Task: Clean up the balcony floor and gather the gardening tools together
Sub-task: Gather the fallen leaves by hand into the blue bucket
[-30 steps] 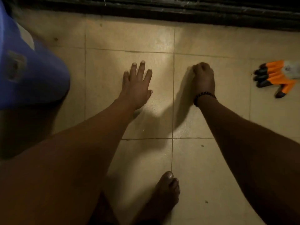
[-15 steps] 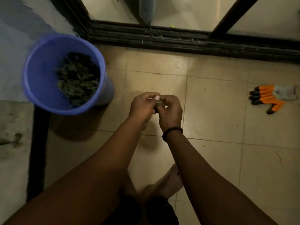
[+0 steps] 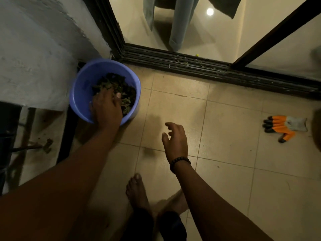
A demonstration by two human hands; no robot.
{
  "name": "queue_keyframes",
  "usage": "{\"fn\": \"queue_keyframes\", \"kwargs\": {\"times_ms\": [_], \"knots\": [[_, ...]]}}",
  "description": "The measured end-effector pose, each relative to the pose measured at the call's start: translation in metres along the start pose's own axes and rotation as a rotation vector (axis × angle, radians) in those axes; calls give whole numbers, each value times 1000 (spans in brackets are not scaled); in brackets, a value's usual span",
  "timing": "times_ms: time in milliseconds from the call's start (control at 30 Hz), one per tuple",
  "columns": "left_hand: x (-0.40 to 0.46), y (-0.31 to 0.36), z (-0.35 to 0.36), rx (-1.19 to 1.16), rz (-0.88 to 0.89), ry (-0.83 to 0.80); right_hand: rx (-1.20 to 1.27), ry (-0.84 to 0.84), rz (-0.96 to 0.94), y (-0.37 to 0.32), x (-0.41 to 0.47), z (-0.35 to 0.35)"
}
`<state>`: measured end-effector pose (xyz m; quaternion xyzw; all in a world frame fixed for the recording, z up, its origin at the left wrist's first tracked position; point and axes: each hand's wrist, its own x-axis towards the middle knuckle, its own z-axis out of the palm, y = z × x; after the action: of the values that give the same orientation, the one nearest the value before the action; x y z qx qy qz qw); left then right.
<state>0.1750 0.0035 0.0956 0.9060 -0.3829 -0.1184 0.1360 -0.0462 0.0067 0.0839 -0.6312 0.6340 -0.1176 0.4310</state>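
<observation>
A blue plastic bucket (image 3: 78, 91) stands on the tiled balcony floor by the wall corner, part-filled with dark dry leaves (image 3: 126, 92). My left hand (image 3: 106, 108) reaches down inside it, fingers spread on the leaves, thumb tip showing; I see nothing pinched in it. My right hand (image 3: 175, 138) hovers over the tiles right of the bucket, fingers loosely curled, holding nothing. An orange, black and grey gardening glove (image 3: 284, 126) lies flat on the floor at the far right.
A black sliding-door track (image 3: 208, 70) with bits of debris runs along the back; a curtain (image 3: 180, 23) hangs beyond it. A white wall (image 3: 34, 58) is at left, with a dark tool (image 3: 33, 146) on the floor below. My bare feet (image 3: 137, 192) are near the bottom.
Both hands were together mid-floor pinching a small bit of debris. The left hand has since moved left into the bucket; the right hand has come apart, holding nothing.
</observation>
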Motion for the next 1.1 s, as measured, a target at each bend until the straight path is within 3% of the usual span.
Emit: {"fn": "queue_keyframes", "kwargs": {"times_ms": [100,267,367,467,567,833,1000,1100], "knots": [[-43,18,-10,42,262,29,-377,41,-43,29,-36,-18],[-126,44,-9,158,551,-270,-689,1,10,61,-102,-60],[-163,68,-20,238,751,-438,-726,-41,30,60,-132,-91],[-182,101,-45,347,857,-503,-738,0,62,45,-152,-127],[-199,147,-80,370,893,-496,-750,72,105,22,-163,-169],[-225,284,-206,287,1224,-442,-706,277,193,-57,-210,-303],[-249,322,-282,308,1286,-441,-641,345,283,-95,-267,-366],[-265,353,-313,372,1416,-446,-629,389,336,-106,-295,-398]]}}
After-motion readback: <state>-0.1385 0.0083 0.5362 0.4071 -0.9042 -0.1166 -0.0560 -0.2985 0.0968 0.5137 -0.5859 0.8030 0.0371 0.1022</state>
